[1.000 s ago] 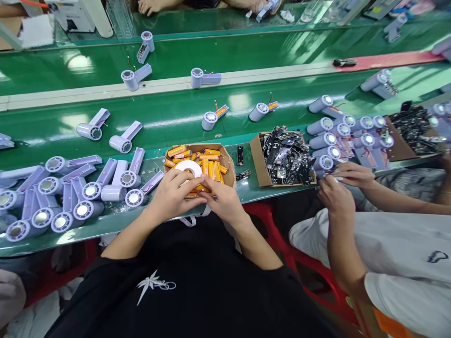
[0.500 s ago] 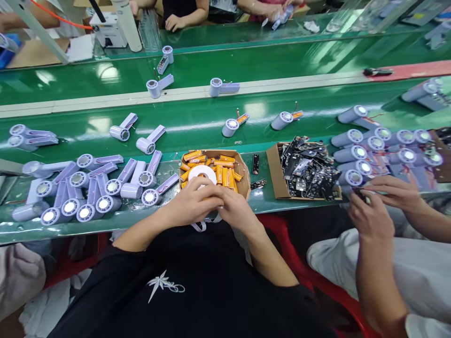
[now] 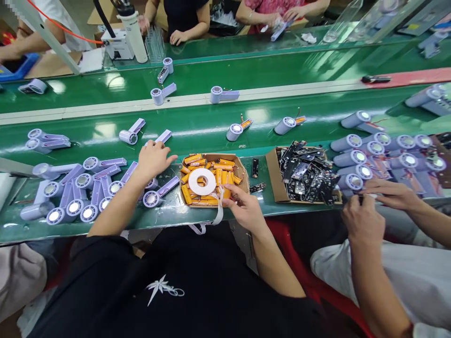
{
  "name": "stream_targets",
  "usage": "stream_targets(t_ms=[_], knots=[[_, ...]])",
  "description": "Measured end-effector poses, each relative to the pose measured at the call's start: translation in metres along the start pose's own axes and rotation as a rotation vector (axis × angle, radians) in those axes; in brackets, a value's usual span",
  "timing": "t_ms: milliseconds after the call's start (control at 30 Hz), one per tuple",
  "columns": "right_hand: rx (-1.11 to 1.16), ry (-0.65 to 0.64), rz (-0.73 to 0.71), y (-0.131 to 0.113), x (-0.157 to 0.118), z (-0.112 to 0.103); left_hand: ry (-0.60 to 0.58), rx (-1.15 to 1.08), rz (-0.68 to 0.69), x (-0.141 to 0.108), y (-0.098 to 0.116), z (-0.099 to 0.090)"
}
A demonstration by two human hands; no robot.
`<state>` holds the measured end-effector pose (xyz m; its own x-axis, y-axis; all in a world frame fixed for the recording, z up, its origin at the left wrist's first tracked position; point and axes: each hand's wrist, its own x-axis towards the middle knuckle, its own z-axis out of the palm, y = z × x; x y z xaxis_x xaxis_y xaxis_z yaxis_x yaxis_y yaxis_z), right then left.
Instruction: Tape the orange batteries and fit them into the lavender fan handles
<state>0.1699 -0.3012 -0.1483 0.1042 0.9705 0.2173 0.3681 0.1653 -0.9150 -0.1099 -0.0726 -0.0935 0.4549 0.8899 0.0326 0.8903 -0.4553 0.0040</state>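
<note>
My left hand (image 3: 155, 159) reaches out over the bench edge of the belt, fingers apart and curving down, close to a light purple fan housing (image 3: 164, 136) that it partly covers. Contact between the two cannot be made out. My right hand (image 3: 244, 206) is closed at the front right of a cardboard box (image 3: 243, 171), with an orange battery (image 3: 226, 192) between thumb and fingers. A white tape strip (image 3: 219, 213) hangs beside those fingers. On the several orange batteries (image 3: 197, 199) in the box lies a white tape roll (image 3: 192, 183).
Several purple housings (image 3: 74, 206) crowd the bench at left. To the right stands a box of black circuit boards (image 3: 276, 180), with two loose boards (image 3: 255, 167) beside my box. A co-worker's hands (image 3: 366, 216) work at far right. More housings (image 3: 285, 125) sit on the green belt.
My hands were together in front of the tape roll. Now the left has moved away, forward and left, to a housing, while the right stays by the box with a battery.
</note>
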Motion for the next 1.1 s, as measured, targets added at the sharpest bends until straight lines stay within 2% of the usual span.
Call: stream_targets(t_ms=[133, 300, 433, 533, 633, 800, 867, 967, 1033, 1100], knots=[[0.081, 0.065, 0.114, 0.008, -0.002, -0.002, -0.151, 0.239, -0.032, 0.041, -0.025, 0.009], [0.111, 0.066, 0.178, 0.016, -0.008, -0.005, -0.329, 0.323, 0.018, 0.081, -0.051, 0.007], [0.177, 0.064, 0.221, 0.026, -0.015, -0.008, -0.422, 0.332, -0.054, 0.094, -0.082, 0.003], [0.183, 0.084, 0.232, 0.031, -0.016, -0.009, -0.423, 0.366, -0.153, 0.095, -0.098, 0.004], [0.181, 0.072, 0.214, 0.031, -0.009, -0.007, -0.401, 0.348, -0.191, 0.100, -0.098, 0.006], [0.138, 0.050, 0.162, 0.022, 0.002, -0.004, -0.534, 0.316, -0.097, 0.118, -0.080, 0.009], [0.133, 0.064, 0.155, 0.021, 0.000, -0.005, -0.504, 0.337, -0.053, 0.117, -0.077, 0.011], [0.195, 0.125, 0.180, 0.023, -0.014, -0.009, -0.369, 0.327, 0.010, 0.102, -0.083, 0.016], [0.325, 0.194, 0.215, 0.027, -0.024, -0.015, -0.302, 0.280, 0.038, 0.087, -0.089, 0.019], [0.471, 0.275, 0.234, 0.031, -0.030, -0.022, -0.300, 0.238, 0.075, 0.072, -0.094, 0.021]])
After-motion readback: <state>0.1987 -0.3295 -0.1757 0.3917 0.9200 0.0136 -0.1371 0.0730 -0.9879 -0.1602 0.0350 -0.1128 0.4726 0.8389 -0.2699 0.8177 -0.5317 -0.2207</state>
